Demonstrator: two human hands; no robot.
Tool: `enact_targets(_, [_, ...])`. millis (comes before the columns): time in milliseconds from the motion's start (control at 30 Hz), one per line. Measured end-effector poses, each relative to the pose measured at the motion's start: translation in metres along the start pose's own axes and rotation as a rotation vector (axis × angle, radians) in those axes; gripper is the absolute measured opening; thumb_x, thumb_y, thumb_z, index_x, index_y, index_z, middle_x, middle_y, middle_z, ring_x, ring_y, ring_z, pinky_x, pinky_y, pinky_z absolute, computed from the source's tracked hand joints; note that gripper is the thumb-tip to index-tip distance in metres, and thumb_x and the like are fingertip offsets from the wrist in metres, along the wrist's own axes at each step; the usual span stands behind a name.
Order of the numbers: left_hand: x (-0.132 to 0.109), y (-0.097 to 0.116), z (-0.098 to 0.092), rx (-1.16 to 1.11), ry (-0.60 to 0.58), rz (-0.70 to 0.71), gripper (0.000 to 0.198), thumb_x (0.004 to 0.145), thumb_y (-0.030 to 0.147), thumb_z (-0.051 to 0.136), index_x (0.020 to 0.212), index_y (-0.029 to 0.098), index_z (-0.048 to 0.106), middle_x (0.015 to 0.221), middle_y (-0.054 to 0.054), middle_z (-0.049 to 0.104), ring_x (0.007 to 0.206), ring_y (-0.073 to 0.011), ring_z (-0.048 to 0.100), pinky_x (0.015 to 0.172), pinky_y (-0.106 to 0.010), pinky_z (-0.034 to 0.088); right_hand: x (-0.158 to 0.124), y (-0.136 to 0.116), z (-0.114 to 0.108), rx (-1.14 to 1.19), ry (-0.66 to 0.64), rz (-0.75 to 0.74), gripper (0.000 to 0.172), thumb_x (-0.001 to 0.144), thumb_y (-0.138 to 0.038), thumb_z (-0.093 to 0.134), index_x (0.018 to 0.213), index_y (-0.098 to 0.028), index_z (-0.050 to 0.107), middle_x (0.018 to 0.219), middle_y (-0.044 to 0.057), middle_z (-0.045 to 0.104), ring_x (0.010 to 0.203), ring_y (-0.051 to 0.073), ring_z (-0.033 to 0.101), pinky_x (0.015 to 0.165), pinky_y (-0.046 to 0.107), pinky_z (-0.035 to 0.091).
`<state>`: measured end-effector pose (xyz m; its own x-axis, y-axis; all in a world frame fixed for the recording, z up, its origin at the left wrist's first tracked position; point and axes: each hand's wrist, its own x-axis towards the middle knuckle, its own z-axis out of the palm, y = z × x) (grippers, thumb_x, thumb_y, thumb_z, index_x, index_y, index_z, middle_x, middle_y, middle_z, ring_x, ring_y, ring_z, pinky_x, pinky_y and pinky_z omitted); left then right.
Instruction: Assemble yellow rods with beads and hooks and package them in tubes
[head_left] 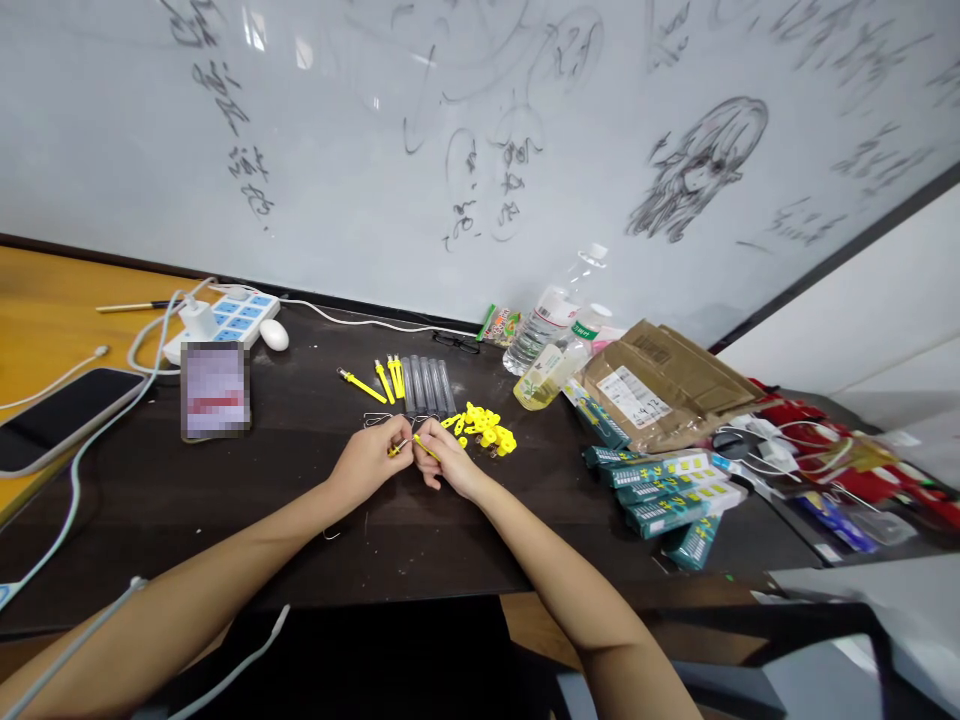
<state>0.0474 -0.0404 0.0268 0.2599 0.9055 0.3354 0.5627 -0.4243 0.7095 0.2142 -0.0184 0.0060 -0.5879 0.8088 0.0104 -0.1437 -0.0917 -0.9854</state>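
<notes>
— Where on the dark table?
— Centre; the left hand and right hand meet there, a loose yellow pile at their two o'clock; the right pinches a slim yellow strip, the left a small yellow bit.
— How does the strip handle?
— Light, stiff plastic, I judge; hold it mid-length; its long axis runs ten to four o'clock.

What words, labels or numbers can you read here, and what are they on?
None can be read.
Whiteboard: handwriting too smeared.
Bottle label: too small.
Cardboard parcel label: too small.
Green boxes: print too small.
Card by the power strip: blurred out.
</notes>
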Motion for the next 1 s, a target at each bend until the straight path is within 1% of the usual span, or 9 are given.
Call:
enact_targets(233, [0.0003,-0.0033,0.0007,0.126,-0.020,0.023,0.003,0.078,0.021,0.051,0.076,0.020,0.051,0.061,0.006,0.052,0.054,-0.0100,0.048,0.055,-0.020,0.031,0.0003,0.0027,-0.0011,-0.018,-0.010,-0.008,0.029,0.085,-0.045,0.053,0.083,-0.023,0.035,0.053,-0.013,0.028,0.041,0.004,0.021,0.031,0.011,0.032])
enact_targets(367, [0.0003,-0.0050,0.0008,0.176,-0.033,0.040,0.005,0.081,0.022,0.050,0.076,0.020,0.050,0.062,0.005,0.053,0.054,-0.0101,0.048,0.055,-0.020,0.031,0.0003,0.0035,0.0010,-0.013,-0.026,-0.012,0.027,0.085,-0.044,0.054,0.085,-0.024,0.036,0.053,-0.012,0.030,0.041,0.004,0.024,0.032,0.011,0.032])
enact_targets(467, [0.0006,-0.0039,0.0000,0.178,-0.023,0.042,0.005,0.081,0.022,0.050,0.076,0.020,0.050,0.062,0.005,0.053,0.053,-0.0102,0.049,0.055,-0.020,0.031,0.0004,0.0031,0.0030,0.006,0.017,-0.035,0.027,0.086,-0.044,0.052,0.084,-0.023,0.036,0.055,-0.011,0.034,0.041,0.004,0.026,0.031,0.011,0.030])
enact_targets(567, [0.0010,-0.0028,-0.0005,0.164,-0.007,0.044,0.003,0.080,0.021,0.050,0.077,0.020,0.050,0.063,0.005,0.054,0.054,-0.0104,0.050,0.056,-0.020,0.032,0.0001,0.0014,0.0046,0.014,0.064,-0.039,0.029,0.087,-0.047,0.051,0.082,-0.023,0.035,0.055,-0.011,0.034,0.041,0.004,0.025,0.031,0.011,0.028])
enact_targets(767, [0.0013,-0.0039,-0.0003,0.149,-0.008,0.039,0.003,0.080,0.022,0.050,0.077,0.020,0.050,0.062,0.005,0.054,0.055,-0.0111,0.051,0.056,-0.020,0.032,-0.0010,-0.0018,0.0055,0.001,0.046,0.001,0.031,0.085,-0.048,0.052,0.080,-0.023,0.034,0.054,-0.011,0.030,0.041,0.004,0.022,0.031,0.011,0.026])
enact_targets(1000, [0.0014,-0.0024,-0.0009,0.157,-0.007,0.035,0.004,0.080,0.022,0.050,0.076,0.020,0.049,0.062,0.005,0.054,0.055,-0.0110,0.051,0.055,-0.020,0.032,-0.0003,0.0032,0.0033,-0.014,0.020,-0.002,0.031,0.085,-0.050,0.051,0.082,-0.024,0.034,0.054,-0.011,0.032,0.041,0.004,0.024,0.031,0.011,0.026])
